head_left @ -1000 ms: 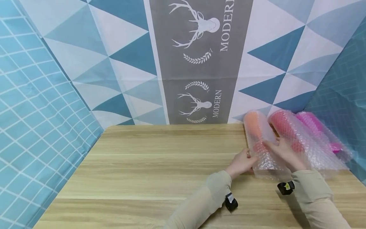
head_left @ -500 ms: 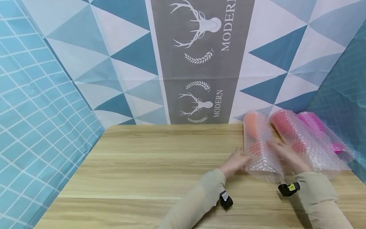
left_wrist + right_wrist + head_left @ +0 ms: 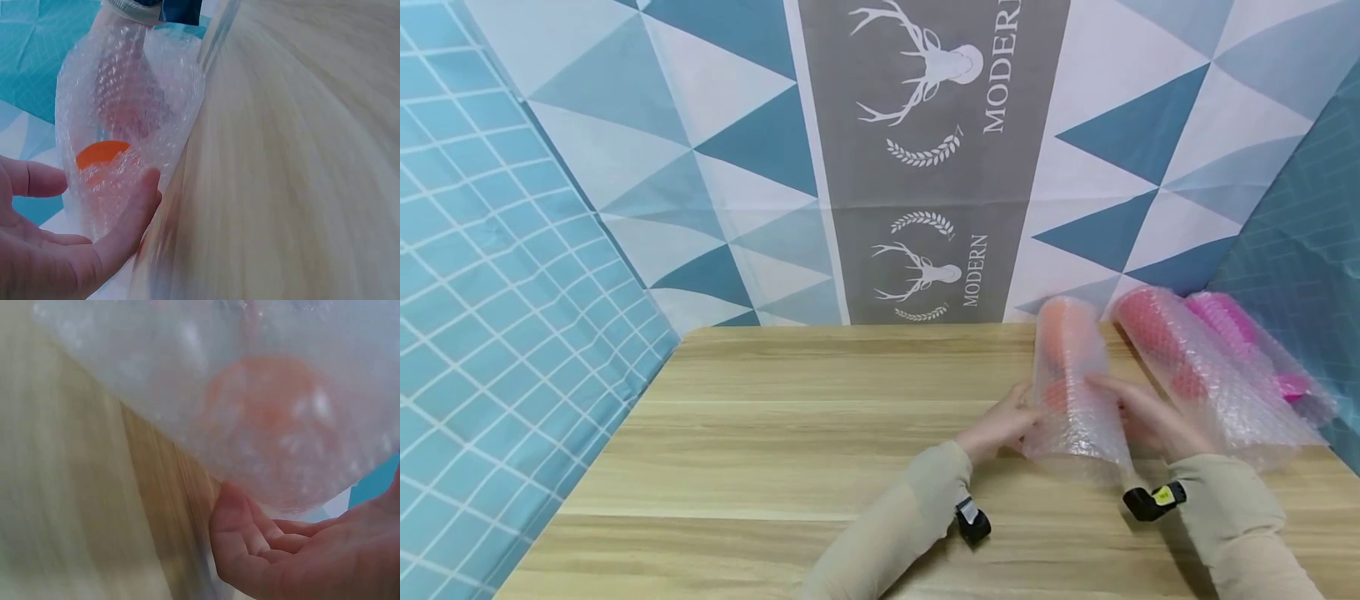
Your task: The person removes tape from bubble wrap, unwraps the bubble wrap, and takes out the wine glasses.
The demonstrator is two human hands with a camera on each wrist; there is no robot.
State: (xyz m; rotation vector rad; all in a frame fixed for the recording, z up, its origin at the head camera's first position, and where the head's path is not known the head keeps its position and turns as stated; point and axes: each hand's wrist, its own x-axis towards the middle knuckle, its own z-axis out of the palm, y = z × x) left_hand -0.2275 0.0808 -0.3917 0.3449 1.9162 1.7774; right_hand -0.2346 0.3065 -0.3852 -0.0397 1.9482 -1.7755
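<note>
A bubble-wrap roll (image 3: pixel 1067 358) with an orange object inside lies near the table's back right part. The orange object's kind is blurred by the wrap; in the left wrist view its round orange end (image 3: pixel 103 153) shows through the wrap. My left hand (image 3: pixel 1002 425) grips the roll's left side, fingers under it. From the right, my right hand (image 3: pixel 1153 417) holds the roll with the thumb on top. Curled fingers of the right hand (image 3: pixel 281 550) lie under the wrap's edge in the right wrist view.
To the right lie two more bubble-wrapped rolls: one with a red object (image 3: pixel 1157 333) and one with a magenta object (image 3: pixel 1228 325). All stand on a wooden table (image 3: pixel 820 442), against a patterned backdrop (image 3: pixel 760 125) at the back and a teal one at the right.
Both hands have shifted left with the orange roll, which now lies farther from the red one. The red and magenta rolls have stayed in place.
</note>
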